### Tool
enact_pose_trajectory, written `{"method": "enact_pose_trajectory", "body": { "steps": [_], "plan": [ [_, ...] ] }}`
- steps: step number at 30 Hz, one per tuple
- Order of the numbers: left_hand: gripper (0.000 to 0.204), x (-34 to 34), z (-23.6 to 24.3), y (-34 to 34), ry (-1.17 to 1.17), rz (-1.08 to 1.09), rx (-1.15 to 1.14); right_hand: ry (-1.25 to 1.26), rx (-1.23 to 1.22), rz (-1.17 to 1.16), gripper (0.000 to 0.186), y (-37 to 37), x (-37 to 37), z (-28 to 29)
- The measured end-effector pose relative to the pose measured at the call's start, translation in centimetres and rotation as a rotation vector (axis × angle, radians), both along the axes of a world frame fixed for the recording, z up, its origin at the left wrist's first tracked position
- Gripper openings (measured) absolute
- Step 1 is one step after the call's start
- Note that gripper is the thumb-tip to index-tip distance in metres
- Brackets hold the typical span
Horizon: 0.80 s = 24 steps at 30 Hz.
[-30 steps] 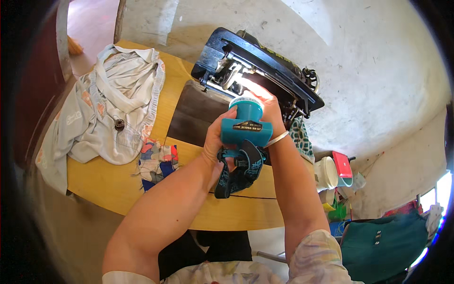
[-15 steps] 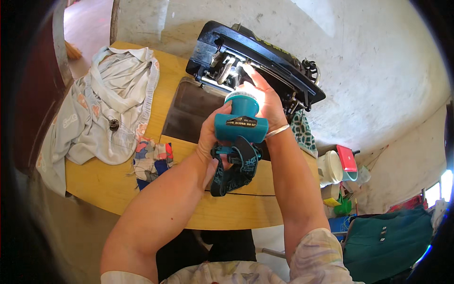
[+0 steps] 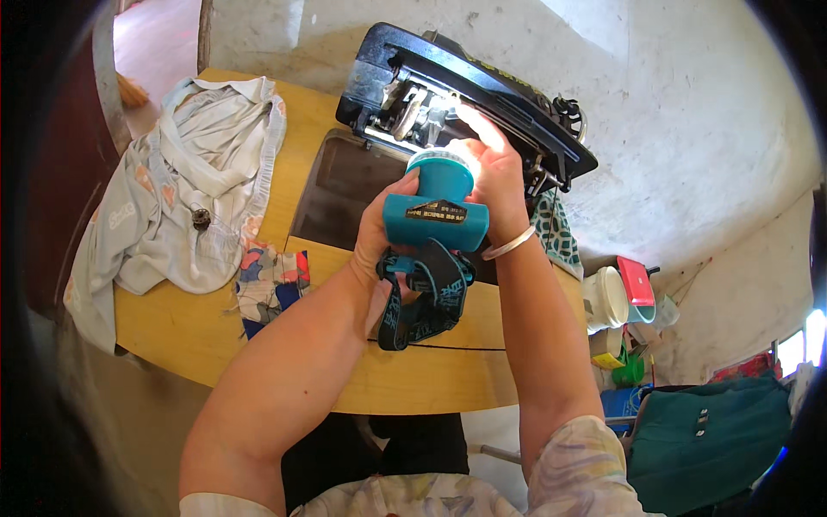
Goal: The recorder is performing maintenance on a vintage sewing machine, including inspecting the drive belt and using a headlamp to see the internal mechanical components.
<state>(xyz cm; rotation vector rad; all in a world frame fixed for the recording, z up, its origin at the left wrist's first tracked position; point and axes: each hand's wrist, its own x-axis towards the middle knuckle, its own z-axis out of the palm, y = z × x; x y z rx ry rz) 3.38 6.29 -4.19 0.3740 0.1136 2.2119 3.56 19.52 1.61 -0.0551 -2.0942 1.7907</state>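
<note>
A black sewing machine is tipped back on the table, its metal underside facing me. My left hand is closed around a teal headlamp, whose lit end points at the exposed parts; a dark elastic strap hangs below it. Beyond the lamp, my right hand reaches to the machine with its index finger stretched out. The fingertip is at or close to a metal rod in the bright light; contact is unclear. The other fingers look bent and are partly hidden by the lamp.
Left on the wooden table lie a pale garment with a small dark round part on it and a patterned scrap. A dark recess lies below the machine. White buckets stand at right, near a green cloth.
My right hand has turned slightly and drawn a little away from the lamp, its index finger still extended. The headlamp has shifted slightly left in my left hand. The whole view has moved slightly.
</note>
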Motion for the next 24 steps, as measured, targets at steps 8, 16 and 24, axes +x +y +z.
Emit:
{"method": "enact_pose_trajectory", "body": {
  "steps": [8,16,24],
  "plan": [
    [0.046,-0.5,-0.7,0.1,-0.026,0.072,-0.027,0.050,0.504,-0.012,0.058,-0.6,0.1,0.8],
    [0.039,-2.1,-1.7,0.2,0.050,0.265,-0.177,-0.033,0.823,0.042,0.058,-0.3,0.8,3.0],
    [0.045,-1.5,0.9,-1.1,-0.173,0.105,0.081,0.078,1.189,0.095,0.071,-1.1,-2.2,3.5]
  ]
}}
